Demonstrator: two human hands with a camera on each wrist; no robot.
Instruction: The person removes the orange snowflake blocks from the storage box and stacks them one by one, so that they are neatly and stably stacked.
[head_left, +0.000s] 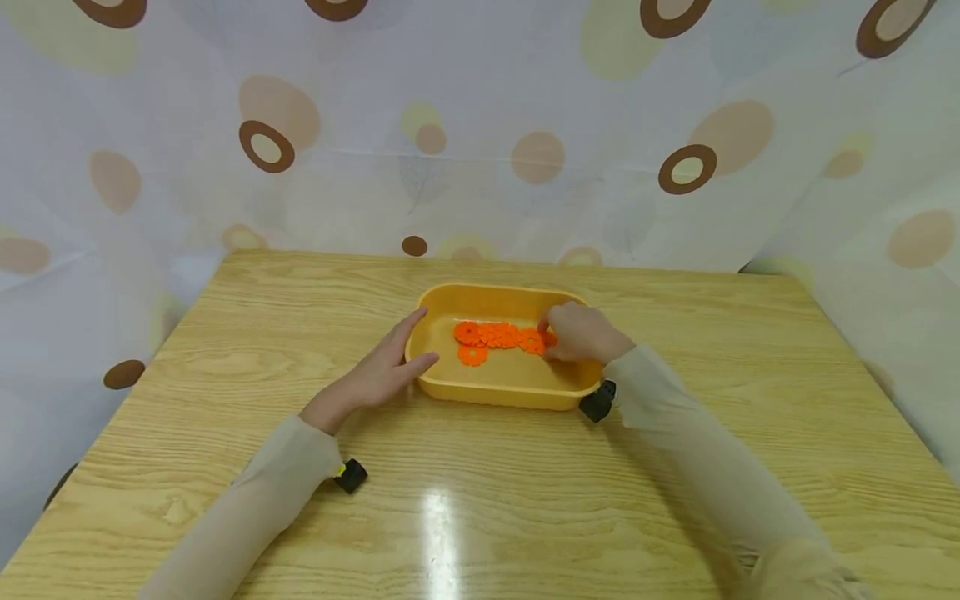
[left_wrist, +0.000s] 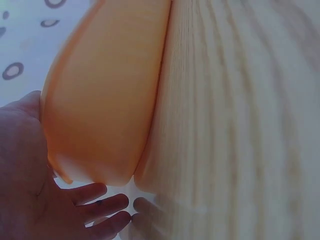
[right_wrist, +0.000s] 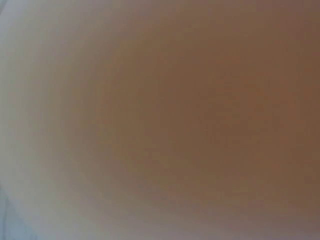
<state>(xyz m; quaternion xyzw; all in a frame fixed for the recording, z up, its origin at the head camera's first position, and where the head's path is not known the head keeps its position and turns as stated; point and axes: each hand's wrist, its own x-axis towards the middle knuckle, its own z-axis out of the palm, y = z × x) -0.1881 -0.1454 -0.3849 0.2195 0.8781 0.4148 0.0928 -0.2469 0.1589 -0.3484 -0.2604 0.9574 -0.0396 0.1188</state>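
In the head view a yellow-orange plastic tray (head_left: 465,393) with rounded corners stands on the table. Inside it lie several orange notched discs (head_left: 498,335), most of them overlapping in a row, with one disc (head_left: 472,355) just in front. At the tray's left end my left hand (head_left: 375,371) rests with fingers extended and the thumb over the rim. The left wrist view shows that hand's spread fingers (left_wrist: 102,205) beside the tray's outer wall (left_wrist: 107,100). My right hand (head_left: 581,332) reaches inside the right end, curled fingers pinching an orange disc (head_left: 551,339), partly hidden.
The wood-grain table (head_left: 480,475) extends around the tray. Behind it hangs a pale curtain (head_left: 480,200) patterned with circles. Near the tray's front right corner is a black wrist device (head_left: 597,402), another (head_left: 350,476) by the left sleeve. The right wrist view is blurred brown.
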